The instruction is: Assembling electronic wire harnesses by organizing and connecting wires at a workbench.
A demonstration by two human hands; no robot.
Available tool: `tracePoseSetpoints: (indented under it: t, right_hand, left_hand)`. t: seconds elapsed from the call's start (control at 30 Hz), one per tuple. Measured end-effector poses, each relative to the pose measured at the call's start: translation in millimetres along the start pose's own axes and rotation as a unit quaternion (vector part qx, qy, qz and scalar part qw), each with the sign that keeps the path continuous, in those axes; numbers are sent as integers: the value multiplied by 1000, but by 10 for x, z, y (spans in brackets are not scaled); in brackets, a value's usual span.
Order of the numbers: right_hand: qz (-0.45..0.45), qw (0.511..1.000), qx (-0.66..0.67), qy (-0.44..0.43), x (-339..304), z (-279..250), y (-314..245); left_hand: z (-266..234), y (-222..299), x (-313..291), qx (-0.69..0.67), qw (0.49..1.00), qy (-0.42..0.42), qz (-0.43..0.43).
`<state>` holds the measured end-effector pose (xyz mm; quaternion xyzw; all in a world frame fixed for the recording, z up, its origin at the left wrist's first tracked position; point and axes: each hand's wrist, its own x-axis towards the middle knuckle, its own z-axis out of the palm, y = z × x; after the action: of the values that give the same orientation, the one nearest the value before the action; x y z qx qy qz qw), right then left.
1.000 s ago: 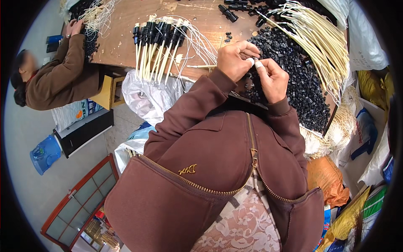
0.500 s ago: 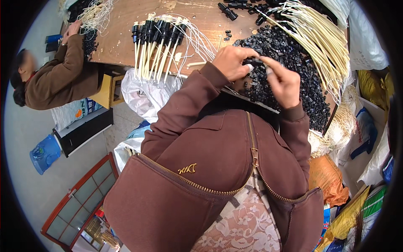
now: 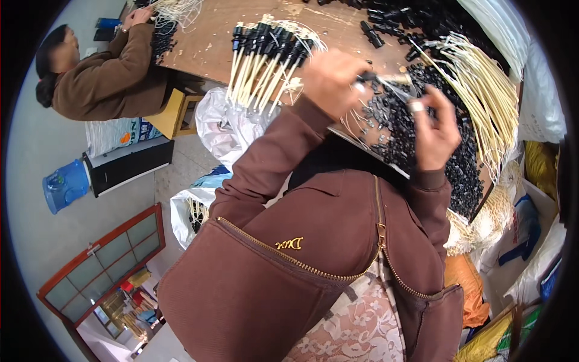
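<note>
My left hand [image 3: 335, 81] is closed around a small black plastic connector [image 3: 365, 76], over the near part of the table. From the connector, a pale, motion-blurred strand [image 3: 395, 88] stretches toward my right hand [image 3: 438, 130]. The thumb and forefinger of that hand are bent toward each other at the strand's far end; blur hides the exact grip. Beneath both hands spreads a heap of small black plastic pieces [image 3: 449, 123]. Left of my left hand lies a row of cream tubes with black connectors on their ends [image 3: 259, 57] and thin white wires.
Cream tubes [image 3: 482, 102] lie bundled at the right, and larger black connectors [image 3: 372, 34] lie farther back on the wooden table [image 3: 208, 45]. White plastic bags [image 3: 224, 123] hang at the table's near edge. Another person [image 3: 108, 81] works at the far left.
My right hand has moved right, away from my left hand, and a pale strand now spans the gap. The whole view has shifted, with the table contents appearing farther right.
</note>
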<state>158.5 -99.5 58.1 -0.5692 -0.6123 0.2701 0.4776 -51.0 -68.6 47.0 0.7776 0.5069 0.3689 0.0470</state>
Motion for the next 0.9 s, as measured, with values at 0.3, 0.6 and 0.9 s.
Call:
tracePoseSetpoints:
  t: [0.3,0.6,0.9]
  right_hand:
    - [-140,976,-142,-92,113,-224,510]
    - [-16,869,-487,86,640,-1178,1415]
    - [-124,879,-459,-28,658,-967,1101]
  left_hand:
    - [-93,-498,306,172,978,81,-82]
    - [1237,-614,903,66,996,-53,35]
    - [813,-129,661,-113,966,-143,-184]
